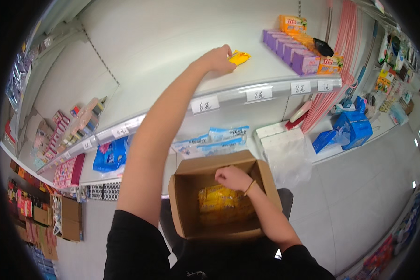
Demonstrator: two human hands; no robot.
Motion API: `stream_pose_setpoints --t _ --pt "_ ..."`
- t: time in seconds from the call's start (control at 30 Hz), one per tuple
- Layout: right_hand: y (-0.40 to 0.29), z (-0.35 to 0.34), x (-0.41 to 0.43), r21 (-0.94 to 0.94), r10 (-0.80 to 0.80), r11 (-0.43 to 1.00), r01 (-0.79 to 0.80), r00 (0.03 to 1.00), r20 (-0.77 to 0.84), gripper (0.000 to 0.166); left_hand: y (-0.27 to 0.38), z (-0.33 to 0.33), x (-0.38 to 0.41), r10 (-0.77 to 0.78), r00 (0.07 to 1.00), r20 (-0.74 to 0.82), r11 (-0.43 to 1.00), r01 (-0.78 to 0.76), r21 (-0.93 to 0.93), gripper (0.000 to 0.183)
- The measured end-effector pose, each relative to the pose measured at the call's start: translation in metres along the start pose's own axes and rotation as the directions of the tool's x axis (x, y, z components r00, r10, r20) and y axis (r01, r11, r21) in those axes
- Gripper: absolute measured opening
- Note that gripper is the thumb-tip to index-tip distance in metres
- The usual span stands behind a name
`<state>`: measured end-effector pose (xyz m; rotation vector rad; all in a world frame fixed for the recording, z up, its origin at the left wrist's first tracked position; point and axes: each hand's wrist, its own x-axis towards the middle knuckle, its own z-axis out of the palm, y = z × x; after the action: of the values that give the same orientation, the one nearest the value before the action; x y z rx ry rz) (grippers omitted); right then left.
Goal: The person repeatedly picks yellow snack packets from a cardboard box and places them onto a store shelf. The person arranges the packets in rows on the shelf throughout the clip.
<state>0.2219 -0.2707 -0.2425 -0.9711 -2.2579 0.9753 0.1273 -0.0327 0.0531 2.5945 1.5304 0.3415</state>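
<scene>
My left hand [218, 60] reaches onto the white shelf [154, 82], its fingers around the near end of a small yellow plastic-wrapped packet [240, 58] lying at the shelf surface. My right hand [232, 178], with a yellow band at the wrist, is inside an open cardboard box [215, 163] in front of my body. Its fingers are curled over several yellow wrapped packets [218, 201]; whether they grip anything is hidden. Purple boxes [306, 62] and orange packs [330, 64] stand in rows on the shelf, to the right of my left hand.
A shelf lip with handwritten price cards [204, 104] runs between my hands. Below it lie blue-and-white packages [227, 140], white wrapped packs [283, 141] and a blue bag [110, 155]. Pink cords [348, 42] hang at the right, near a blue box [355, 129]. Another cardboard box [71, 218] stands lower left.
</scene>
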Motion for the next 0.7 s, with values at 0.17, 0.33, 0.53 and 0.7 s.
stream_pose_setpoints --t 0.17,0.33,0.53,0.7 --pt "0.006 -0.002 -0.006 0.001 0.003 1.000 -0.003 0.999 -0.040 0.015 0.001 -0.011 -0.071 0.455 0.838 -0.300 0.857 -0.321 0.404 0.053" --pt "-0.037 0.001 -0.006 0.371 0.111 0.918 -0.140 0.989 0.099 0.021 0.011 -0.041 -0.222 0.578 0.708 -0.405 0.770 -0.310 0.557 0.042" --pt "-0.047 0.000 -0.012 0.926 -0.115 0.319 -0.199 0.962 0.247 0.052 0.015 0.030 -0.358 0.468 0.803 -0.368 0.881 -0.391 0.268 0.063" --pt "-0.049 0.026 -0.006 0.872 0.040 0.346 -0.346 0.934 0.354 0.053 0.006 0.131 -0.420 0.221 0.926 -0.306 0.970 -0.243 -0.032 0.060"
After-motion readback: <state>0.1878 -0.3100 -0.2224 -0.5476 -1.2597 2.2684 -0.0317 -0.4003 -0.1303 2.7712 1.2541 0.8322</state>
